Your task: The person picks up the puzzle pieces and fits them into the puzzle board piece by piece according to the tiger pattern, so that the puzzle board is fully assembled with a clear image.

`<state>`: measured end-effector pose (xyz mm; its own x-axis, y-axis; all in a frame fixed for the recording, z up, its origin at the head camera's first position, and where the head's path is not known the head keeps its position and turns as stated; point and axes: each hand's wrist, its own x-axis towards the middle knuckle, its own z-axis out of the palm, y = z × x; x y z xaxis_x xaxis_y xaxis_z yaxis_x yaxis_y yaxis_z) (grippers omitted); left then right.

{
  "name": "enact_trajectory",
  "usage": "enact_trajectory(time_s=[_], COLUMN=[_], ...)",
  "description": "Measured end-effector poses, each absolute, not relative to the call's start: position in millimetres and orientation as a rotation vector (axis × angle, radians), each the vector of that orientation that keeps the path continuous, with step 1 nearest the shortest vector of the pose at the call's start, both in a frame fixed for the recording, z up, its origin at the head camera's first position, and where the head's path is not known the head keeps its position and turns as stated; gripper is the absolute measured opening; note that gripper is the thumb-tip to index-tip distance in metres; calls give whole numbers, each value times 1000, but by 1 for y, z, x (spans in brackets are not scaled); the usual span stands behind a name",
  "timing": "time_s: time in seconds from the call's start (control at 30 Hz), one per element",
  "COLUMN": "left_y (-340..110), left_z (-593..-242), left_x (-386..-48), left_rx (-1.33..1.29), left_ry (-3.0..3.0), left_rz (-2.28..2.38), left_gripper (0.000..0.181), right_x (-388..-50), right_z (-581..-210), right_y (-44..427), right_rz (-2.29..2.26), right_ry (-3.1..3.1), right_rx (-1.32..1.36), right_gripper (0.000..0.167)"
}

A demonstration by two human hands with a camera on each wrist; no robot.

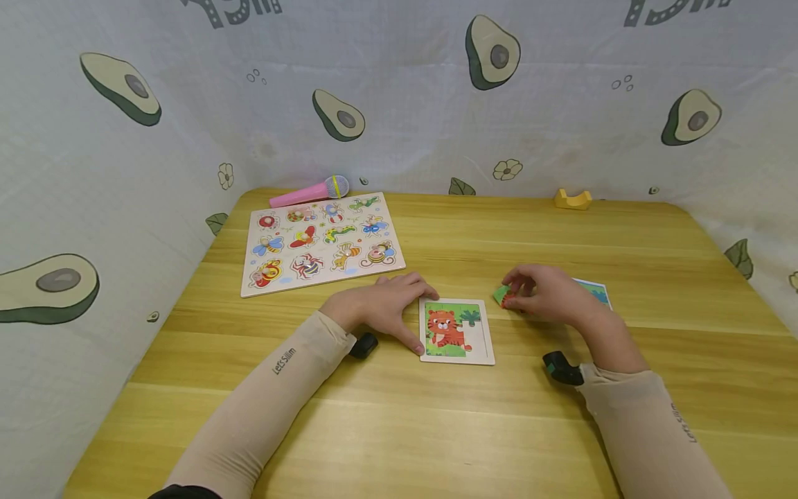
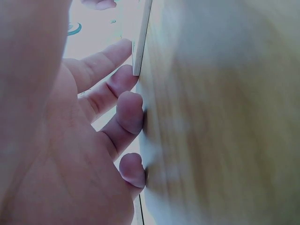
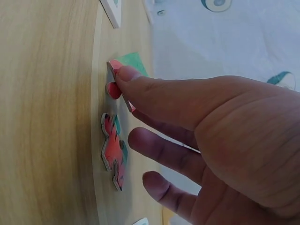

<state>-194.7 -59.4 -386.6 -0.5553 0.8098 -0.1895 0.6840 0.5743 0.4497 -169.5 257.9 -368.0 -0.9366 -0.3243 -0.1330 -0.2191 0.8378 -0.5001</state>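
Note:
A small square tiger puzzle board (image 1: pixel 476 350) lies on the table, with orange tiger and green pieces filling its left and top and a bare white area at lower right. My left hand (image 1: pixel 388 305) rests at the board's left side, thumb at the lower left corner and fingertips by the upper left one; in the left wrist view fingertips touch the board's edge (image 2: pixel 142 42). Right of the board, my right hand (image 1: pixel 551 294) pinches a green and red puzzle piece (image 3: pixel 133 61) between thumb and fingers. Another red striped piece (image 3: pixel 114 149) lies under that hand.
A peg puzzle board with insects (image 1: pixel 324 242) lies at the back left, a pink toy microphone (image 1: pixel 305 194) behind it. One yellow block with a curved notch (image 1: pixel 572 199) stands at the back right. Partly behind my right hand lies a picture card (image 1: pixel 595 291). A printed curtain (image 1: pixel 411 152) hangs behind the table.

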Motion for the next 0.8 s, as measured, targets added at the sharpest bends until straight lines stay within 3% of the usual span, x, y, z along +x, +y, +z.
enact_trajectory(time_s=[0.8], left_y=[-60], left_z=[-385], left_x=[-193], left_rx=[1200], left_ry=[2429], left_rz=[481], left_gripper=[91], right_x=[-167], right_z=[-364], right_y=[258], right_rz=[-726], right_ry=[2755], right_rx=[-513], right_gripper=[25])
